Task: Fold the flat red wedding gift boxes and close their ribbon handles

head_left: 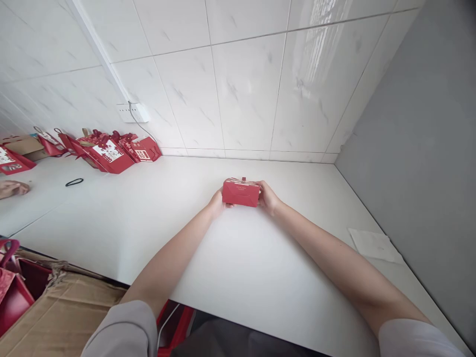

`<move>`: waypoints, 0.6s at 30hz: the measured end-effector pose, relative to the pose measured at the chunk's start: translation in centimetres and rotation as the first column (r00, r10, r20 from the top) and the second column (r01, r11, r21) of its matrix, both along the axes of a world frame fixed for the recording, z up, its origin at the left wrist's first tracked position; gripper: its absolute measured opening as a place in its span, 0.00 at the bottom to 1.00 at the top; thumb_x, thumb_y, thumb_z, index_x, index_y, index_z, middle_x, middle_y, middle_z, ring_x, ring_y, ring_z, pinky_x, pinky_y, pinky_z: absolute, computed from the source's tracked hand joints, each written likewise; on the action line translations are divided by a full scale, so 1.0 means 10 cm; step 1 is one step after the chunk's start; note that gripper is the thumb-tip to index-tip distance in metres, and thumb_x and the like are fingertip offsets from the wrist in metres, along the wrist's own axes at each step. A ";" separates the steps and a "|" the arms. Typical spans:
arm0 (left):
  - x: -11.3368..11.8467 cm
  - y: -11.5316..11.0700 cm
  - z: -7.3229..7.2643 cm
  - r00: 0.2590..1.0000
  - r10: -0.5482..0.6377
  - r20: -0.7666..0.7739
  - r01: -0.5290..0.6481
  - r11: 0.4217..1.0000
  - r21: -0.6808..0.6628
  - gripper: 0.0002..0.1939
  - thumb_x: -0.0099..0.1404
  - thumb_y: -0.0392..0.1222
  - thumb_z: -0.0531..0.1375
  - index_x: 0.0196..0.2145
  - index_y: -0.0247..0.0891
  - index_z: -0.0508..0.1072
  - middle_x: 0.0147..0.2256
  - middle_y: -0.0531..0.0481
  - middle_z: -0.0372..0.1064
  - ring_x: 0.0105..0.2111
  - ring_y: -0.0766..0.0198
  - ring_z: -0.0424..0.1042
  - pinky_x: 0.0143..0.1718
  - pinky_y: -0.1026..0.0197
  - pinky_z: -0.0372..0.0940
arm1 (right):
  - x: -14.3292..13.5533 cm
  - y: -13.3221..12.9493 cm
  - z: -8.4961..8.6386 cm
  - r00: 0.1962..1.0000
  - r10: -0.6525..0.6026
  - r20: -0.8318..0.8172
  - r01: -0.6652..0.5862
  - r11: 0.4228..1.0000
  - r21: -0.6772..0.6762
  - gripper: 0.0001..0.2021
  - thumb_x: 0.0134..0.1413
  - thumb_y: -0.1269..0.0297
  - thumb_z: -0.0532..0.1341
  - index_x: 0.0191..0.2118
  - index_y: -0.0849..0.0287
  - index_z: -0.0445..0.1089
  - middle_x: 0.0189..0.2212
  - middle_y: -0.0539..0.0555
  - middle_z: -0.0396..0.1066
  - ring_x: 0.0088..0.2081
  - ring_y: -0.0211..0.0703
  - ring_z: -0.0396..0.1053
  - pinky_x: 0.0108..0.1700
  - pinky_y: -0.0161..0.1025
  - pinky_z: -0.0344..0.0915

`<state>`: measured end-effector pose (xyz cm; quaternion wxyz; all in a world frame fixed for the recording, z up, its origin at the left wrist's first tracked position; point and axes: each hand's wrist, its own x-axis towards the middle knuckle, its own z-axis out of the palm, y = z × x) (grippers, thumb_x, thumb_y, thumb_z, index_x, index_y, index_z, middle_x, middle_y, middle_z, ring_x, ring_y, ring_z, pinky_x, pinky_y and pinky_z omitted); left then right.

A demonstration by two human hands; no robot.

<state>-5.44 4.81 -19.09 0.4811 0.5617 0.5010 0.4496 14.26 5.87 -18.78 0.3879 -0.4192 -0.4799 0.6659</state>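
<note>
Between my two hands a red paper gift box [241, 194] is held over the white table, its flat red side with small pale print turned toward me. A small dark red tab sticks up from its top edge. My left hand [217, 203] grips the left end, with some fingertips showing under the box. At the right end my right hand [268, 197] is closed round the side, its thumb or finger near the top corner. Most fingers of both hands are hidden behind the box.
Several red gift bags [111, 154] stand by the tiled wall at the left. A black loop [74, 182] lies near another person's hand [14, 188]. White paper [375, 245] lies at the right, by the grey partition [416, 148]. A cardboard box [70, 307] is at the lower left.
</note>
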 end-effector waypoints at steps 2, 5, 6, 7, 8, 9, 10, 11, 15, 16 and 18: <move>-0.04 -0.09 0.07 0.998 -0.050 0.042 0.053 0.995 -0.082 0.32 0.62 0.67 0.49 0.52 0.43 0.73 0.41 0.43 0.78 0.24 0.59 0.74 0.24 0.56 0.67 | 0.03 -0.03 0.05 0.996 0.076 -0.043 -0.080 0.994 -0.077 0.18 0.53 0.51 0.50 0.38 0.58 0.68 0.26 0.54 0.72 0.24 0.45 0.69 0.37 0.47 0.72; -0.12 -0.23 0.18 0.979 -0.104 0.177 0.142 0.965 -0.220 0.40 0.61 0.73 0.43 0.56 0.42 0.69 0.41 0.41 0.78 0.27 0.55 0.76 0.27 0.55 0.69 | 0.01 -0.09 0.06 0.988 0.104 -0.116 -0.118 0.985 -0.128 0.17 0.52 0.52 0.52 0.39 0.58 0.68 0.28 0.56 0.73 0.26 0.46 0.71 0.36 0.48 0.73; -0.14 -0.27 0.21 0.970 -0.106 0.218 0.159 0.957 -0.243 0.42 0.61 0.74 0.43 0.58 0.43 0.66 0.43 0.41 0.77 0.29 0.54 0.77 0.30 0.54 0.70 | -0.02 -0.10 0.05 0.987 0.081 -0.142 -0.098 0.987 -0.124 0.18 0.52 0.52 0.51 0.41 0.58 0.68 0.30 0.56 0.73 0.27 0.45 0.71 0.36 0.47 0.73; -0.15 -0.31 0.25 0.965 -0.093 0.245 0.154 0.957 -0.246 0.43 0.60 0.75 0.43 0.61 0.45 0.63 0.47 0.41 0.75 0.31 0.53 0.78 0.33 0.52 0.71 | -0.04 -0.11 0.04 0.985 0.050 -0.166 -0.070 0.991 -0.115 0.18 0.53 0.52 0.51 0.43 0.56 0.68 0.32 0.55 0.74 0.28 0.45 0.72 0.36 0.46 0.73; -0.15 -0.33 0.28 0.964 -0.068 0.256 0.129 0.965 -0.228 0.43 0.60 0.75 0.43 0.63 0.46 0.59 0.51 0.40 0.72 0.32 0.53 0.78 0.36 0.51 0.71 | -0.07 -0.12 0.04 0.982 0.018 -0.189 -0.038 0.994 -0.104 0.18 0.54 0.52 0.51 0.45 0.55 0.67 0.35 0.55 0.74 0.30 0.45 0.73 0.37 0.45 0.73; -0.16 -0.35 0.31 0.964 -0.041 0.262 0.097 0.974 -0.203 0.43 0.60 0.75 0.45 0.65 0.48 0.55 0.55 0.40 0.69 0.34 0.53 0.78 0.39 0.50 0.71 | -0.09 -0.13 0.03 0.978 -0.012 -0.208 -0.008 0.996 -0.092 0.18 0.54 0.52 0.52 0.46 0.55 0.67 0.37 0.55 0.75 0.32 0.45 0.74 0.38 0.44 0.73; -0.16 -0.35 0.33 0.964 -0.015 0.265 0.064 0.982 -0.178 0.43 0.60 0.74 0.46 0.66 0.49 0.52 0.58 0.40 0.65 0.37 0.52 0.78 0.42 0.49 0.71 | -0.10 -0.13 0.02 0.974 -0.038 -0.223 0.021 0.997 -0.080 0.18 0.54 0.52 0.53 0.47 0.54 0.67 0.39 0.56 0.75 0.34 0.46 0.74 0.39 0.43 0.73; -0.17 -0.35 0.35 0.965 0.007 0.263 0.036 0.987 -0.158 0.43 0.61 0.73 0.47 0.67 0.49 0.50 0.61 0.39 0.61 0.40 0.51 0.78 0.45 0.48 0.70 | -0.10 -0.12 0.01 0.971 -0.064 -0.231 0.049 0.996 -0.071 0.18 0.54 0.53 0.55 0.47 0.55 0.67 0.41 0.56 0.75 0.36 0.46 0.74 0.40 0.43 0.73; -0.38 -0.27 0.40 0.985 0.165 0.046 -0.164 0.986 -0.026 0.42 0.62 0.69 0.51 0.67 0.46 0.50 0.68 0.38 0.44 0.59 0.44 0.64 0.56 0.43 0.63 | -0.08 -0.08 -0.07 0.962 -0.168 -0.216 0.161 0.986 -0.052 0.17 0.51 0.57 0.59 0.47 0.55 0.67 0.46 0.54 0.74 0.39 0.44 0.74 0.41 0.39 0.73; -0.49 -0.24 0.41 0.958 0.279 -0.069 -0.274 0.959 0.073 0.42 0.62 0.67 0.54 0.67 0.45 0.51 0.69 0.40 0.39 0.64 0.44 0.56 0.61 0.43 0.57 | -0.07 -0.07 -0.09 0.962 -0.183 -0.203 0.176 0.983 -0.053 0.17 0.50 0.58 0.60 0.47 0.55 0.67 0.46 0.54 0.75 0.39 0.43 0.74 0.40 0.39 0.73; -0.78 -0.19 0.41 0.761 0.591 -0.266 -0.487 0.792 0.368 0.46 0.56 0.57 0.66 0.66 0.45 0.53 0.71 0.43 0.25 0.69 0.46 0.39 0.68 0.47 0.41 | -0.07 -0.06 -0.12 0.965 -0.189 -0.179 0.183 0.982 -0.054 0.17 0.50 0.60 0.61 0.47 0.56 0.68 0.45 0.54 0.75 0.38 0.43 0.74 0.38 0.38 0.74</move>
